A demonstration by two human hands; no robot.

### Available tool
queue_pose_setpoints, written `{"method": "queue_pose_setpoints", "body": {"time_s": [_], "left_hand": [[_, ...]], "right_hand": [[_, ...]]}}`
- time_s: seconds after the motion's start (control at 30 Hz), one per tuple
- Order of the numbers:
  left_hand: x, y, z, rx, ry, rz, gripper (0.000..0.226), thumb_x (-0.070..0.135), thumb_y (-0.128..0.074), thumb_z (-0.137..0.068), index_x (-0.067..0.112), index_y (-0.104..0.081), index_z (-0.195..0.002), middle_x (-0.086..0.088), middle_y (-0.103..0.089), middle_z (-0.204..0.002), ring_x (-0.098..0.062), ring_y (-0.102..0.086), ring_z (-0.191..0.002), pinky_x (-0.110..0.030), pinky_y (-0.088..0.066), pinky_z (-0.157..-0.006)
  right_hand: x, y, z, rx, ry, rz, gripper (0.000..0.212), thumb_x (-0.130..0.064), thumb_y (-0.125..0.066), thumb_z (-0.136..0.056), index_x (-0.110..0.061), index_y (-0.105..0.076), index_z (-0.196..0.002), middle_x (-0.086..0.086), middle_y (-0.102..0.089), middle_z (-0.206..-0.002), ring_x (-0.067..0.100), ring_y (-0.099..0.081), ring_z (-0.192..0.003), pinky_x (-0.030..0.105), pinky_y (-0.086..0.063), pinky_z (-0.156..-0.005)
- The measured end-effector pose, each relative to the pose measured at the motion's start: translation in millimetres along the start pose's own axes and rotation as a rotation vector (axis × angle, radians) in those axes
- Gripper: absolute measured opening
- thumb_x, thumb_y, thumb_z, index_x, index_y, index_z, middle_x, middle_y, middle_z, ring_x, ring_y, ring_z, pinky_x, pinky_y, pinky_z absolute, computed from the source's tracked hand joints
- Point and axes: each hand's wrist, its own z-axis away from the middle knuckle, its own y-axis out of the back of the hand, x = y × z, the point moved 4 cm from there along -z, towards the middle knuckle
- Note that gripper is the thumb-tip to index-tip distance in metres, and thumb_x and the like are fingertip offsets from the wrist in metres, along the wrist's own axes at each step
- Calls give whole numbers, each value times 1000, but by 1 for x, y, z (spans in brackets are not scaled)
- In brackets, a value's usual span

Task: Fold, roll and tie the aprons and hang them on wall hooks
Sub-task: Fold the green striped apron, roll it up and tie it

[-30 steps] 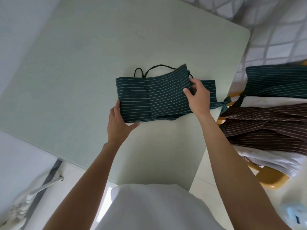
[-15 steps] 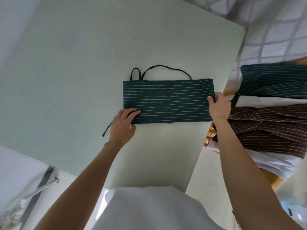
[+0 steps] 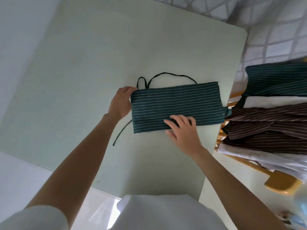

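Apron pile point(image 3: 272, 123) cut off right — perhaps on a chair.

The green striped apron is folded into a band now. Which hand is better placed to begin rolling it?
Probably the left hand: it already holds the short left end of the green striped apron, where a roll could begin. The right hand lies flat on the band's near edge.
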Motion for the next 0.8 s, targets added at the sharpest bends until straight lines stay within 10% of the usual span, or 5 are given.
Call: {"method": "queue_pose_setpoints", "body": {"time_s": [0.17,0.4,0.6,0.7,0.8], "left_hand": [[-7,5,23,28,-185,-107,35,11,-62,-87,15,-56,-121,-8,-65,-104,-24,-55,-96,-36,-47,-82],[26,-33,122,-16,-514,-103,26,21,-76,-74,17,-69,-99,1,-60,-70,-15,-56,-59,-22,-48,-52],[64,-52,164,-123,-739,-7,13,28,-61,-83,17,-66,-81,3,-60,-86,-11,-52,-79,-20,-42,-74],[80,-35,153,-171,-599,223,22,31,-49,-87,13,-61,-86,0,-64,-90,-13,-58,-83,-18,-41,-84],[95,-7,119,-68,-318,473,29,38,-42,-93,11,-55,-96,-2,-62,-75,-14,-59,-63,-19,-50,-58]], "right_hand": [[18,-16,18,-149,-217,127,49,-49,-21,-98,-30,-51,-132,-2,-45,-143,27,-31,-138,62,0,-109],[71,2,34,-143,-317,242,50,-51,-30,-93,-32,-44,-137,10,-31,-149,34,-20,-139,64,-10,-106],[67,11,38,-107,-115,30,44,-28,-61,-90,-19,-50,-131,8,-52,-130,26,-43,-126,48,-22,-111],[72,5,55,-156,-229,-385,38,-8,-43,-97,-18,-44,-133,9,-49,-136,25,-38,-133,40,-13,-118],[78,1,69,-223,-320,-578,59,2,-50,-90,-24,-35,-141,5,-35,-149,22,-22,-142,39,-12,-118]]}}
